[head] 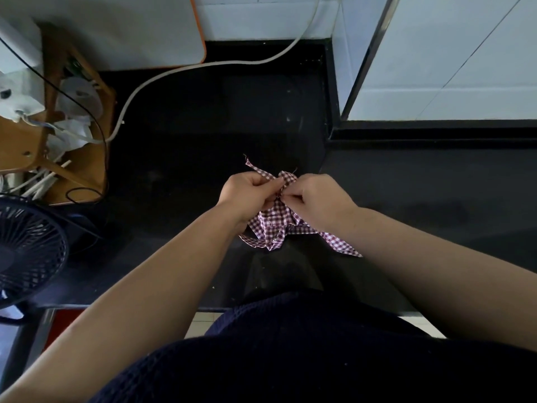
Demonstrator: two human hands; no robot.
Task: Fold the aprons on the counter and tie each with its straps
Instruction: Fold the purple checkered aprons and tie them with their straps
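Nearest the camera, the person's dark knit garment (290, 359) fills the lower frame, with both bare forearms reaching forward over the black counter (189, 141).

At mid-distance, centre of the counter, lies the apron (271, 231): a bunched bundle of maroon-and-white gingham, touching the counter surface. One strap (340, 242) trails out of the bundle to the near right. A second strap end (258, 169) projects to the far side, above the hands.

The left hand (247, 193) is curled, its fingertips pressed together and pinching strap fabric at the top of the bundle. The right hand (316, 196) is likewise curled, thumb and forefinger pinching the fabric at the same place. The two hands almost touch there.

To the near left stands a black fan (26, 245) with a grille guard. Beyond it, at the left edge, sits a wooden rack (84, 167) holding white crumpled bags, a white round item and white sticks; their exact nature cannot be told. A black wire (96, 123) crosses it.

Farther back, a white cable (203, 66) curves across the counter toward the tiled wall. A white board (130, 30) with an orange edge stands at the far left. No legible writing is visible.
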